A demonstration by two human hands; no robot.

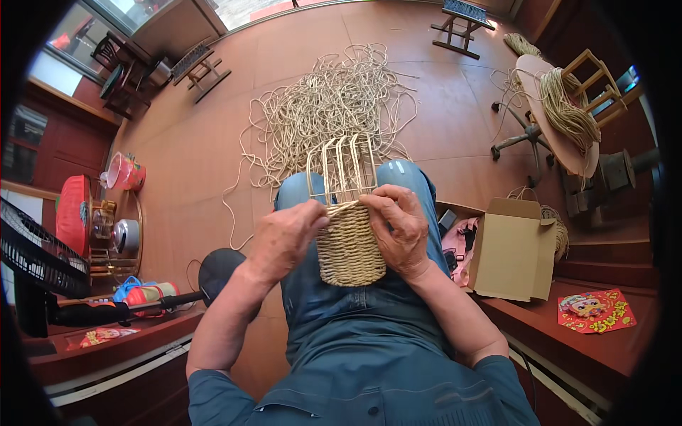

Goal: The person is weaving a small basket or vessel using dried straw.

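A partly woven basket (351,245) of twisted straw-coloured cord lies across my thighs, its woven end towards me. Bare frame rods (341,165) stick out past the weave, away from me, some wrapped in cord. My left hand (285,237) pinches a strand of cord (343,206) at the left side of the last woven row. On the right, my right hand (400,229) grips the same row with thumb and forefinger, the other fingers curled along the basket's side. The fingertips partly cover the strand's ends.
A large loose heap of cord (325,101) lies on the floor past my knees. An open cardboard box (509,250) stands at my right, an electric fan (40,250) at my left. A swivel chair (533,133) holding cord coils and low folding stools (463,26) stand farther out.
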